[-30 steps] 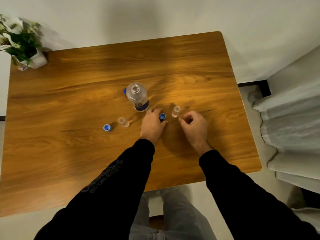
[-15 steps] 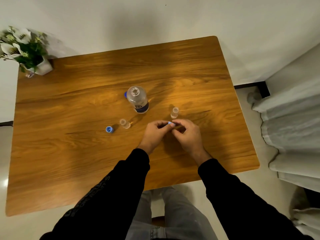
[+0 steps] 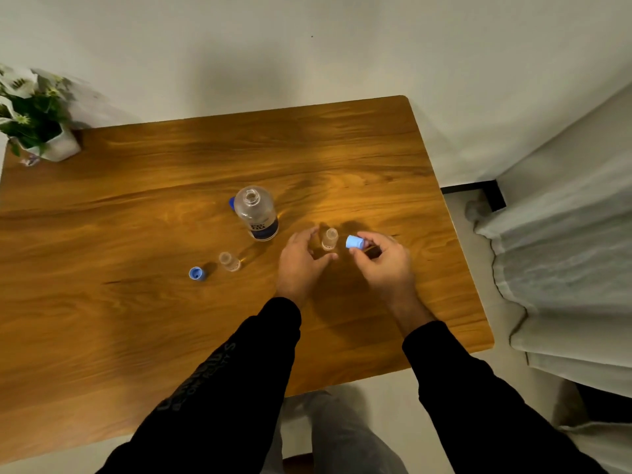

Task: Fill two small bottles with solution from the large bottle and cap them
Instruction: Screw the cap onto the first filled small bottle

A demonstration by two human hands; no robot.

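**Cap in hand, bottle steadied**

My right hand pinches a blue cap between thumb and fingertips, just beside the right vial — held there, I judge, so it can go straight onto the open neck. My left hand curves round the near side of that vial, fingers loosely bent; whether they touch the glass I cannot tell, but they grip nothing that I can see. Its place makes sense as a brace, so the light vial does not tip when the cap is pressed and turned.

The big bottle stands upright and uncapped further back on the counter, its own cap just behind it — out of the way of my hands, yet near for another pour. The left vial stands open, well apart from my hands, with a second cap lying just beside it, ready in turn.

How full either vial is, I cannot make out. A potted plant sits at the far left corner.
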